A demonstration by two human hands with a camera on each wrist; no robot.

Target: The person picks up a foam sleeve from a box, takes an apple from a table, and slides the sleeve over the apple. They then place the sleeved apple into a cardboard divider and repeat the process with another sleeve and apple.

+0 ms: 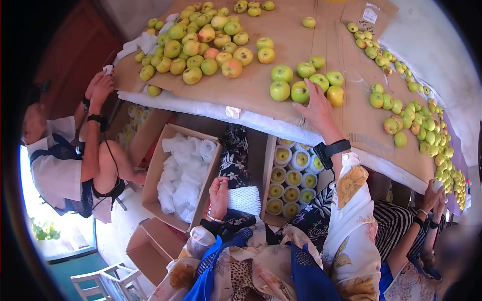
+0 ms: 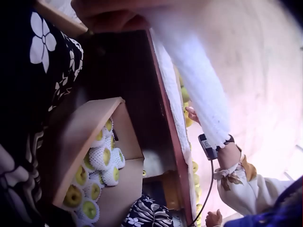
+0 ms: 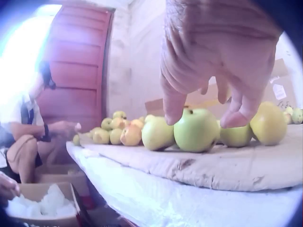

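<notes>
My left hand [image 1: 218,198] holds a white foam net sleeve [image 1: 244,199] low in front of the body. Close to the camera in the left wrist view, the same sleeve [image 2: 201,80] hangs long and blurred from the fingers. Over the cardboard-covered table, my right hand [image 1: 319,108] reaches into a small group of green apples. Its thumb and fingers are spread above a green apple [image 3: 196,130], fingertips right at the top of the fruit. Other apples [image 3: 269,123] sit close on both sides of it.
A large apple pile [image 1: 201,45] covers the table's left part, and more apples [image 1: 427,125] line the right. Below stand a carton of foam sleeves [image 1: 183,175] and a carton of sleeved apples [image 1: 291,180]. One person [image 1: 70,155] sits left, another [image 1: 411,251] right.
</notes>
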